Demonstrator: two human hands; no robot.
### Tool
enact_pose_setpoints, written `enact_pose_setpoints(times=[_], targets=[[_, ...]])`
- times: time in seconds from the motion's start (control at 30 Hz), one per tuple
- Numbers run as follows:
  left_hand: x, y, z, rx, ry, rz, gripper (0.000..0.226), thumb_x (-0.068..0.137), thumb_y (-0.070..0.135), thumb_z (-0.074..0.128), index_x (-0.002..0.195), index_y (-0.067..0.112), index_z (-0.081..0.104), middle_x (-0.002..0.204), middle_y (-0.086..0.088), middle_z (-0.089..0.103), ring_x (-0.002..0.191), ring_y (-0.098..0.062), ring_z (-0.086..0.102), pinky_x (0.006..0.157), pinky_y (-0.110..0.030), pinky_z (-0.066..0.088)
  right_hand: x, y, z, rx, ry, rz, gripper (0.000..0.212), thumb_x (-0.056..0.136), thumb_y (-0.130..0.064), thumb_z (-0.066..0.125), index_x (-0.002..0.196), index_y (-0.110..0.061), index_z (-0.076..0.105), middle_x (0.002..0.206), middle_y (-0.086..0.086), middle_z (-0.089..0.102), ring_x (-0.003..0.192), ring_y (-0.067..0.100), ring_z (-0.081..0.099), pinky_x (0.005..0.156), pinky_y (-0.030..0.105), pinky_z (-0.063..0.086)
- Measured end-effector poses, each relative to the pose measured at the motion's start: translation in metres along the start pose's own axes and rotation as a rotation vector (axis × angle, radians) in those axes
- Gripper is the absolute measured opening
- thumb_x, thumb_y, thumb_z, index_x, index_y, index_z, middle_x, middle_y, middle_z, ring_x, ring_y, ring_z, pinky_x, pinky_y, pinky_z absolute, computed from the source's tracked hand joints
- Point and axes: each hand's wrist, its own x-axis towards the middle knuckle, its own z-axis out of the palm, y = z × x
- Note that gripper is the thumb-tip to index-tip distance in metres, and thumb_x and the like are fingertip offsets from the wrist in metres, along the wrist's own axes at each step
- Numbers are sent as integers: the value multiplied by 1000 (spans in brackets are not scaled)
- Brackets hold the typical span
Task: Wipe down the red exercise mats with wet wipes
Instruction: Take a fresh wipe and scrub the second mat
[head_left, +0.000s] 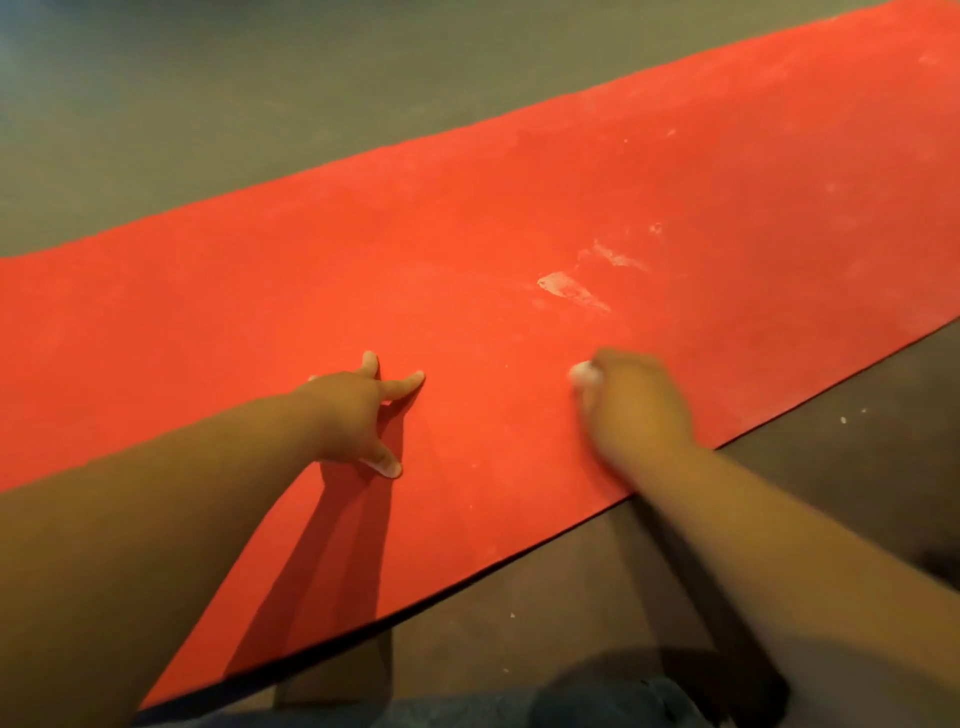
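A long red exercise mat runs diagonally across the floor from lower left to upper right. My left hand presses on it with fingers spread and straight. To its right, my right hand is blurred and grips a small white wet wipe against the mat, only a corner of the wipe showing past the fingers. White smears mark the mat just beyond the right hand, with fainter dusty patches toward the far right end.
Grey floor lies beyond the mat's far edge. Darker brown floor with a few white specks lies on the near side. My blue-clad knee shows at the bottom edge.
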Motion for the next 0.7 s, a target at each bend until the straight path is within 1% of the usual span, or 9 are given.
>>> enact_pose_setpoints(times=[0.1,0.13,0.2,0.3,0.37,0.43,0.6,0.63,0.7], targets=[[6,-2,-4,2,-12,11,119,64,52,81,145,52,-6,158,-13,-16,140,-34,29,109,-47,32,-46,-54,13,113,-198,-557,19,93,-30,50,96,-22,67,94,2,68,89,28,59,74,36,51],[8,-3,-3,4,-9,9,120,63,52,82,144,53,-6,158,-13,-16,140,-34,29,109,-46,33,-45,-52,12,125,-201,-649,18,93,-31,52,97,-26,68,94,-1,68,87,25,59,73,36,51],[9,-4,-1,-1,-7,6,120,62,52,83,143,55,-6,158,-11,-16,139,-34,30,107,-43,36,-23,-26,5,96,-117,-511,19,94,-38,50,100,-30,66,93,-1,68,89,25,59,73,35,50],[11,-6,-2,-8,7,20,120,62,51,83,143,55,-6,158,-9,-18,140,-34,29,108,-46,33,24,41,-13,12,19,22,25,93,-40,51,95,-18,64,92,15,67,94,36,58,73,38,47],[12,-7,-3,-18,-6,18,121,62,49,84,143,56,-6,158,-8,-19,141,-34,28,109,-47,32,37,59,-22,17,57,234,28,93,-37,51,96,-12,63,98,20,66,98,39,56,75,39,46],[12,-6,-5,-26,-10,17,121,63,48,84,142,56,-7,158,-8,-20,141,-34,27,109,-47,31,28,39,-14,9,19,167,27,94,-34,50,99,-12,63,100,19,67,98,37,58,76,37,46],[14,-8,-3,-5,5,18,122,62,49,83,142,56,-8,158,-7,-20,141,-33,27,110,-48,30,-40,-61,19,176,-290,-539,26,95,-32,44,110,-28,65,112,-3,66,102,23,54,90,34,43],[14,-9,-3,-5,8,19,122,62,49,83,142,56,-8,158,-7,-20,142,-33,26,111,-49,29,-41,-61,17,192,-297,-584,25,95,-35,44,110,-31,65,110,-5,67,100,21,53,88,35,44],[14,-11,-2,-11,1,14,121,63,49,83,142,56,-9,158,-6,-21,142,-34,25,111,-51,27,-26,-38,8,170,-257,-501,22,94,-36,46,108,-35,63,106,-7,67,100,19,53,85,34,47]])
